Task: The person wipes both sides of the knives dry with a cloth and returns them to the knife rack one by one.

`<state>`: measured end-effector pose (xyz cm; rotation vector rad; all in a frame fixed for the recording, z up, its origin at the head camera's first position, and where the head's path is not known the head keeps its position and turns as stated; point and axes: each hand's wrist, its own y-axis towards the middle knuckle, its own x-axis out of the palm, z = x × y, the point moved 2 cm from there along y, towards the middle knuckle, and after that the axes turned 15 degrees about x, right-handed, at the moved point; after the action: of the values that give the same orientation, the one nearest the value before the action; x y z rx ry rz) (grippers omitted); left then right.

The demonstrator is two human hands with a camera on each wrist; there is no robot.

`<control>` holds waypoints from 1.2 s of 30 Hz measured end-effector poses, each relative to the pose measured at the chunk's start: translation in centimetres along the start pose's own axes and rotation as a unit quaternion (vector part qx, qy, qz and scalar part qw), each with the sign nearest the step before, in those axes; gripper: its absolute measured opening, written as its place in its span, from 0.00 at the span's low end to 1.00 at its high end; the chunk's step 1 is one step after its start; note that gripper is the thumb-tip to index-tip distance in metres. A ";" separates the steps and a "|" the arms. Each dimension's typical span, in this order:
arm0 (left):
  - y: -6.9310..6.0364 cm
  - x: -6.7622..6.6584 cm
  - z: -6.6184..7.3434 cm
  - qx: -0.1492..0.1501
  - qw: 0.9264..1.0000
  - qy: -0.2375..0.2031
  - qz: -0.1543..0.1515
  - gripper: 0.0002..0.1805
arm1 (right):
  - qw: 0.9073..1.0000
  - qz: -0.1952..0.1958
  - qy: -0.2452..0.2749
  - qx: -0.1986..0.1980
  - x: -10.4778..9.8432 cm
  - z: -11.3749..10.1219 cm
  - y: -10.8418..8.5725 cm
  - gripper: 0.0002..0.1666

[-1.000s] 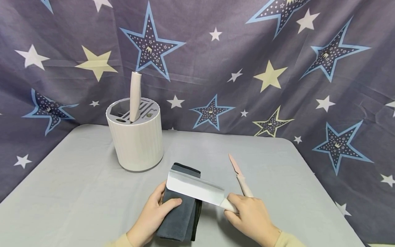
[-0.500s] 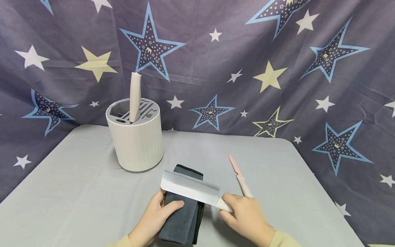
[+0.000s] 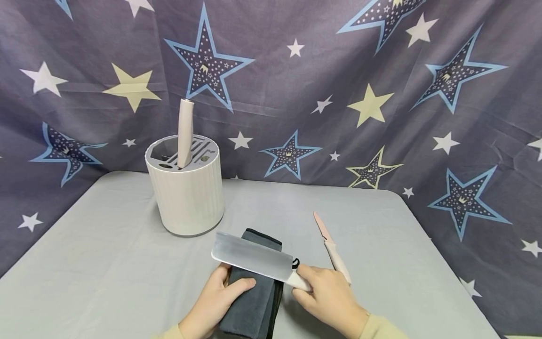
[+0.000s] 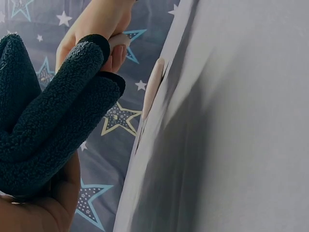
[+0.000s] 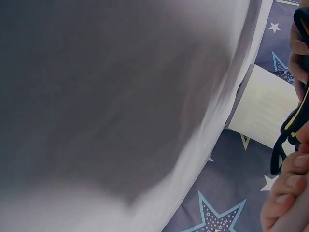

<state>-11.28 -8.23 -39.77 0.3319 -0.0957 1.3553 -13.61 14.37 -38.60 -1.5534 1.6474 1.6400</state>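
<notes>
My left hand (image 3: 216, 301) grips a folded dark grey towel (image 3: 250, 301) from its left side, with the thumb lying on top. In the left wrist view the towel (image 4: 53, 106) shows thick fuzzy folds with black edging. My right hand (image 3: 332, 299) holds a cleaver by its pale handle. The cleaver's broad blade (image 3: 254, 256) lies flat across the upper part of the towel, its tip pointing left. In the right wrist view the fingers (image 5: 289, 188) curl round the handle, and a black loop of the towel (image 5: 277, 152) hangs beside them.
A small knife (image 3: 334, 252) with a pinkish blade and pale handle lies on the grey-covered table (image 3: 381, 226), just beyond my right hand. At the back left stands a white ribbed knife block (image 3: 188, 200) with one pale-handled knife (image 3: 185, 134) upright in it. A star-patterned curtain (image 3: 271, 70) hangs behind.
The cleaver and my right hand have slid left across the towel. The towel and my left hand have shifted slightly right and down. A black loop now shows near the cleaver's handle.
</notes>
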 end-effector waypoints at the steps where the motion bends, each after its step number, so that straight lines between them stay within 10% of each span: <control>1: 0.0 0.0 0.0 0.000 1.000 -0.002 -0.001 0.34 | 1.000 -0.002 0.006 0.001 0.0 -0.1 0.0 0.18; 26: 0.1 0.2 -0.1 -0.014 0.999 0.008 -0.041 0.35 | 0.980 -0.127 0.127 0.085 0.3 -1.5 0.5 0.12; 36: 0.3 0.2 -0.2 -0.008 0.998 0.056 0.002 0.39 | 0.930 -0.204 0.252 0.171 0.5 -2.2 1.1 0.11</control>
<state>-11.58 -7.95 -39.83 0.2416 -0.0133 1.3742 -13.71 12.00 -37.91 -2.0525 1.5745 0.7322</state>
